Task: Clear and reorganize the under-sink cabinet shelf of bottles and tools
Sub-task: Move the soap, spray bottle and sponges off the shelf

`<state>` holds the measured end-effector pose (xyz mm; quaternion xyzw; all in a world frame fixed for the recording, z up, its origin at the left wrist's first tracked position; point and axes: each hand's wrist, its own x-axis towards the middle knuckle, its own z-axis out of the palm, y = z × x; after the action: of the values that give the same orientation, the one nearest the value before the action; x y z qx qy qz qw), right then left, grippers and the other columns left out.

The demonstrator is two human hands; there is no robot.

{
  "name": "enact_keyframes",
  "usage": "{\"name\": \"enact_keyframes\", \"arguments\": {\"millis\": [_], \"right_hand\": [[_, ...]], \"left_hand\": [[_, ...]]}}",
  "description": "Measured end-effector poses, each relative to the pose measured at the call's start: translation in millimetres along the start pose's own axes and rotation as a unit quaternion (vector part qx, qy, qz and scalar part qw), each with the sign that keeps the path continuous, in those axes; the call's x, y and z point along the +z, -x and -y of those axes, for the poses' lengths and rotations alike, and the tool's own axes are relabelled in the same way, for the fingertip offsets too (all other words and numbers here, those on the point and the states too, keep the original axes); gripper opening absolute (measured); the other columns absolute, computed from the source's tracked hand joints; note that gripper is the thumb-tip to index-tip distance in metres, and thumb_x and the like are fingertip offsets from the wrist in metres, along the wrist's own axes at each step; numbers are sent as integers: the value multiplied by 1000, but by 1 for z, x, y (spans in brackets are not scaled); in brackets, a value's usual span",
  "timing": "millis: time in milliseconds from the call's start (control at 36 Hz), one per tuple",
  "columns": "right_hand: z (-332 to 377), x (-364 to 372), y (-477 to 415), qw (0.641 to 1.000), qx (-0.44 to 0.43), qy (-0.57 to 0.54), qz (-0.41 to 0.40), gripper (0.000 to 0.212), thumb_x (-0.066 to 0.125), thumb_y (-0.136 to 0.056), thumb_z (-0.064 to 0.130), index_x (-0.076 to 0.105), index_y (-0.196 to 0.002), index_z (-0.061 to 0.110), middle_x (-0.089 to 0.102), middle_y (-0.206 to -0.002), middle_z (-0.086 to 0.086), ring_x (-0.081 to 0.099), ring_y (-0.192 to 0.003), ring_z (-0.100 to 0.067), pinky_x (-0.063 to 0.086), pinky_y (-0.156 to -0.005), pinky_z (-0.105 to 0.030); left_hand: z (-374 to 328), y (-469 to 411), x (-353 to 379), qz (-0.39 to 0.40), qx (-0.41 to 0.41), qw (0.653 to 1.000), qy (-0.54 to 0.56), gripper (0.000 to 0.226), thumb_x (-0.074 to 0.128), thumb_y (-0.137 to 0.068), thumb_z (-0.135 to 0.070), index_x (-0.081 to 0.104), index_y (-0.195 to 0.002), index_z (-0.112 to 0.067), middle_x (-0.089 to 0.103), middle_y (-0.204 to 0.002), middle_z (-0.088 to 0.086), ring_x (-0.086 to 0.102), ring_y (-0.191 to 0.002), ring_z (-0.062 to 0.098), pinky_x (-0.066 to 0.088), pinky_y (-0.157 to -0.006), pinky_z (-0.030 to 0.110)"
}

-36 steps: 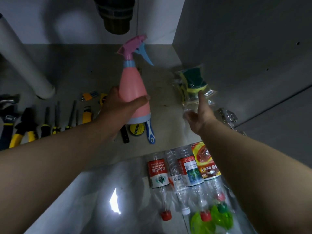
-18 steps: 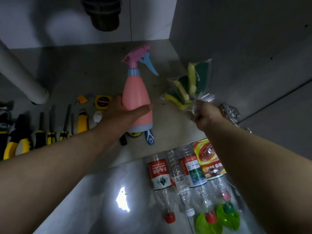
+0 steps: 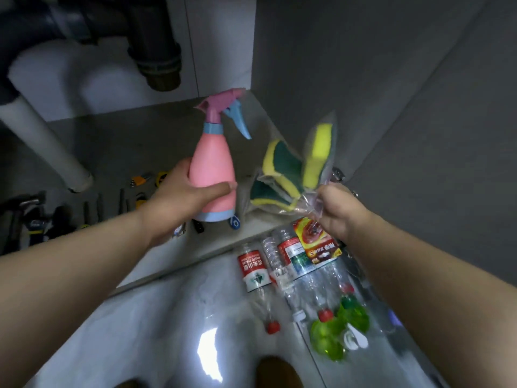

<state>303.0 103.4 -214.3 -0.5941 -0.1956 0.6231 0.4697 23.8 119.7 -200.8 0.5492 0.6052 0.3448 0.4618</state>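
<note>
Your left hand gripped the pink spray bottle; just right of it, your right hand pinched a sponge bag.

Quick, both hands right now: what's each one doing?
Left hand: closed around the pink spray bottle.
Right hand: closed on the clear bag of sponges, holding it up.

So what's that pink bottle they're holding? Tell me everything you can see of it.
The pink spray bottle looks plastic: pink cone-shaped body, light blue base and collar, purple spray head with a blue trigger pointing right. It is upright, lifted above the cabinet shelf, and the left hand wraps its lower body. Whether it holds liquid cannot be seen.
</note>
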Motion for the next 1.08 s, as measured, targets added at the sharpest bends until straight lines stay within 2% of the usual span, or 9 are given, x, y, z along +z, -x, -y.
{"name": "enact_keyframes", "arguments": {"millis": [111,167,222,333,472,583,861,1000,1083], "right_hand": [[3,-8,45,998,-10,66,18,17,53,-96,-4,65,-106,-1,73,-96,-19,73,-76,-26,63,-68,-38],[4,-19,68,993,-22,113,9,18,57,-95,-1,66,-110,-2,73,-100,-22,73,-85,-32,61,-79,-46],[2,-31,90,991,-31,134,-2,20,60,-93,0,67,-112,-1,73,-105,-23,71,-94,-36,57,-91,-52],[-6,-59,131,990,-35,133,-19,26,60,-91,-8,68,-115,-2,72,-110,-26,70,-100,-40,57,-92,-53],[-11,-105,176,994,-30,100,-36,26,56,-91,-9,68,-113,0,73,-105,-23,72,-84,-32,62,-73,-42],[-25,-136,210,994,-30,94,-43,26,56,-91,-10,69,-108,2,73,-100,-21,72,-82,-33,59,-78,-47],[-111,-217,272,986,64,78,-134,24,68,-88,-2,70,-112,1,70,-110,-29,64,-110,-49,47,-98,-66],[-167,-223,265,975,104,55,-190,20,70,-88,2,72,-107,5,75,-97,-22,72,-94,-43,57,-83,-63],[-201,-222,257,947,153,53,-278,18,63,-89,-2,70,-105,-1,72,-76,-19,69,-51,-27,55,-43,-34]], "left_hand": [[-21,32,-15,24,15,999,-32,73,87,-68,-44,48,-129,-31,64,-113,-4,67,-95,17,62,-61,39],[-28,50,-14,50,17,998,-31,76,87,-66,-40,45,-129,-32,63,-115,-3,66,-100,18,61,-59,36],[-33,70,-9,79,9,996,-29,83,87,-61,-41,44,-131,-33,62,-118,-2,65,-105,20,60,-64,32],[-30,104,9,128,-6,991,-25,76,89,-63,-35,49,-127,-33,66,-115,-2,67,-107,19,59,-84,36],[-35,131,40,200,3,980,-17,85,91,-63,-35,50,-137,-33,69,-121,-5,68,-109,16,59,-90,38],[-53,140,62,238,26,971,-23,92,91,-55,-46,50,-136,-37,70,-117,-13,70,-105,10,60,-87,34],[-38,181,137,347,22,937,-30,77,93,-68,-27,52,-132,-38,72,-114,-16,69,-103,5,59,-81,23],[-10,174,135,337,-15,941,-33,77,90,-72,-22,50,-137,-32,70,-121,-9,68,-109,12,58,-93,36],[-3,166,123,335,-30,941,-41,75,89,-72,-24,51,-136,-33,70,-120,-10,68,-108,12,59,-89,33]]}}
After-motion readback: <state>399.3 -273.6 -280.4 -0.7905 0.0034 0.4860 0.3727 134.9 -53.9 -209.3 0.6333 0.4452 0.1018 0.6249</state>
